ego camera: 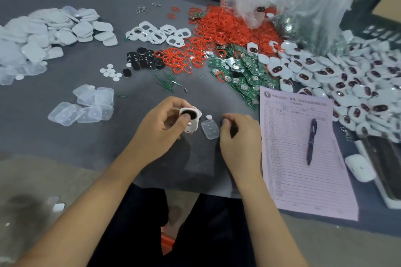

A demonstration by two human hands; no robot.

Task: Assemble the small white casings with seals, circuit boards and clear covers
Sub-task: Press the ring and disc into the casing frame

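Left hand (161, 123) grips a white casing (191, 119) tilted up, thumb pressing its dark insert home. Right hand (238, 136) rests curled on the surface (65, 147) at frame centre beside a clear cover (210, 129), probably next; whether its fingers pinch anything, I cannot tell.

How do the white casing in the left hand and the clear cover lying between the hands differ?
The white casing is opaque with a dark insert showing; the clear cover is see-through. The casing is held off the table by the left hand, tilted; the cover lies flat on the grey table, untouched. Both are small rounded rectangles.
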